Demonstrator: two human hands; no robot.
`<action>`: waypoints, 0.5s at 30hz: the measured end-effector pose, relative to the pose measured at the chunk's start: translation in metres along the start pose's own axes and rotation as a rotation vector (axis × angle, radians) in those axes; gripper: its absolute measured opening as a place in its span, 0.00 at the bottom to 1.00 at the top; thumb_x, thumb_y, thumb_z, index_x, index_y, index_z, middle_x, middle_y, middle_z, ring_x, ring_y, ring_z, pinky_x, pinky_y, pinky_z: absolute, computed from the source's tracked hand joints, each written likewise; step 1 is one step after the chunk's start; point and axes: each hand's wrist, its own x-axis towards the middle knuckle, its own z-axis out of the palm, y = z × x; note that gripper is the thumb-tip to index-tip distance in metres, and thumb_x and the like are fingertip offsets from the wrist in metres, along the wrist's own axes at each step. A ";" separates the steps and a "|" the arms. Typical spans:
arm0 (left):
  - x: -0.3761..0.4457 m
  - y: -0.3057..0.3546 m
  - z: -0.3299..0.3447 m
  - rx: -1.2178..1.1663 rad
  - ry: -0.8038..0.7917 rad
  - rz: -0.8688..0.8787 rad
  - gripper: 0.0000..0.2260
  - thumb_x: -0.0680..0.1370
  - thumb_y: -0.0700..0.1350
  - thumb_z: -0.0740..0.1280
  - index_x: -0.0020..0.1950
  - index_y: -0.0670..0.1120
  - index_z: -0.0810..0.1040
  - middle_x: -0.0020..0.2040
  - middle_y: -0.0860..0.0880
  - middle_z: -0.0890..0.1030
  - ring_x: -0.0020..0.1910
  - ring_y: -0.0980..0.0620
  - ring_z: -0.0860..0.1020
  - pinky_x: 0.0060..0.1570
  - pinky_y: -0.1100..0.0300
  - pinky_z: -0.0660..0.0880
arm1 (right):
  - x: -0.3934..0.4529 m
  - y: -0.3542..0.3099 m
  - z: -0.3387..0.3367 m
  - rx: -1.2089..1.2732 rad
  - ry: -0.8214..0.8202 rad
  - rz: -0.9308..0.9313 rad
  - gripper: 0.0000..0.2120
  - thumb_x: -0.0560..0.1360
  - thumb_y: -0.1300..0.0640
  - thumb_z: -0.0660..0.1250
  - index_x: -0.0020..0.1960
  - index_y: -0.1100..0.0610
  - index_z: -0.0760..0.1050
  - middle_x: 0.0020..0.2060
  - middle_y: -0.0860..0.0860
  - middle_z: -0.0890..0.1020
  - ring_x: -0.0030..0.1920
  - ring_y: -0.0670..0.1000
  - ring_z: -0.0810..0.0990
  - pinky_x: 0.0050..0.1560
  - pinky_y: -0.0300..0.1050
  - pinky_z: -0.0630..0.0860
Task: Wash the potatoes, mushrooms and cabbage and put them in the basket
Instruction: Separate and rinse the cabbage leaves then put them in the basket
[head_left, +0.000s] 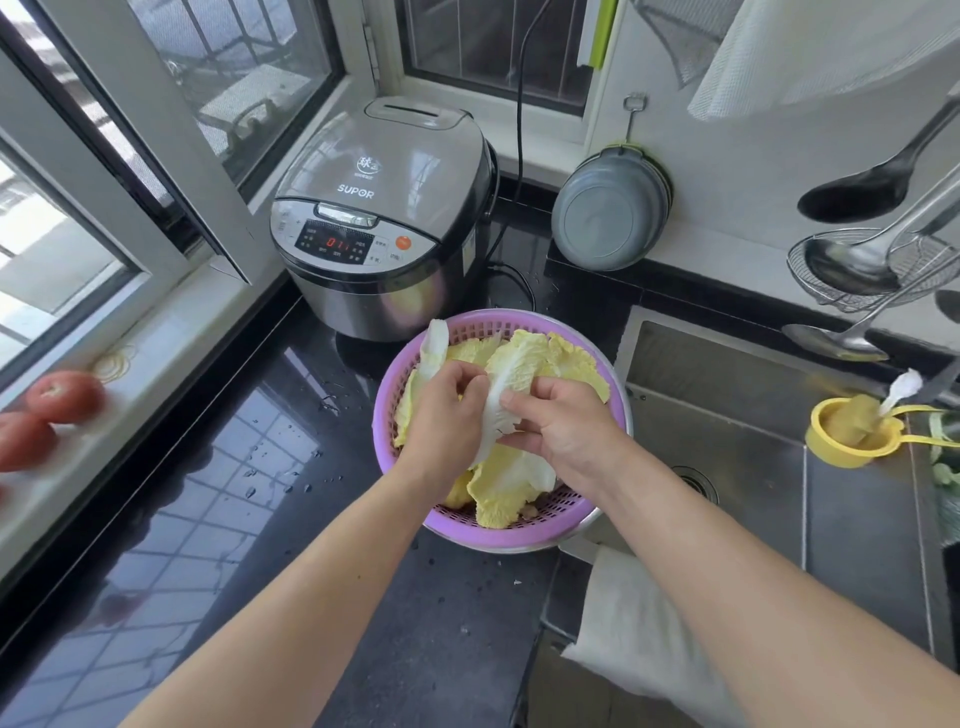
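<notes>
A purple plastic basket (524, 535) sits on the black counter beside the sink, filled with several pale yellow-white cabbage leaves (511, 483). Both my hands are over the basket. My left hand (447, 410) curls its fingers round the white stalk of one long cabbage leaf (514, 364). My right hand (563, 421) pinches the same leaf from the other side. A brownish lump, perhaps a potato or mushroom, shows under the leaves at the basket's near edge. Other contents are hidden by the leaves.
A silver rice cooker (379, 218) stands right behind the basket. The steel sink (737, 415) lies to the right, with a yellow strainer (852, 431) at its far side. Tomatoes (62, 395) rest on the window ledge at left. Ladles (852, 260) hang on the right wall. A white cloth (639, 623) drapes the sink's front edge.
</notes>
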 end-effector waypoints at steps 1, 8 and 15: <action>0.000 0.000 0.000 0.002 0.001 -0.004 0.07 0.85 0.45 0.62 0.51 0.52 0.77 0.45 0.53 0.81 0.43 0.53 0.78 0.43 0.57 0.75 | 0.000 0.000 -0.001 0.005 -0.004 0.004 0.06 0.81 0.65 0.68 0.53 0.64 0.83 0.51 0.60 0.87 0.50 0.55 0.87 0.49 0.48 0.84; 0.000 0.001 -0.001 0.014 -0.001 -0.006 0.07 0.85 0.45 0.61 0.50 0.51 0.78 0.45 0.53 0.80 0.43 0.53 0.77 0.42 0.59 0.74 | -0.002 0.000 -0.002 0.087 -0.055 0.046 0.11 0.81 0.70 0.63 0.58 0.66 0.81 0.56 0.63 0.86 0.55 0.57 0.86 0.54 0.50 0.84; -0.005 0.002 -0.002 0.210 0.036 0.118 0.06 0.86 0.44 0.60 0.52 0.50 0.76 0.45 0.57 0.79 0.41 0.59 0.75 0.37 0.73 0.70 | -0.003 0.000 0.002 0.042 -0.005 0.043 0.07 0.79 0.68 0.67 0.56 0.68 0.80 0.48 0.60 0.85 0.47 0.53 0.86 0.48 0.47 0.84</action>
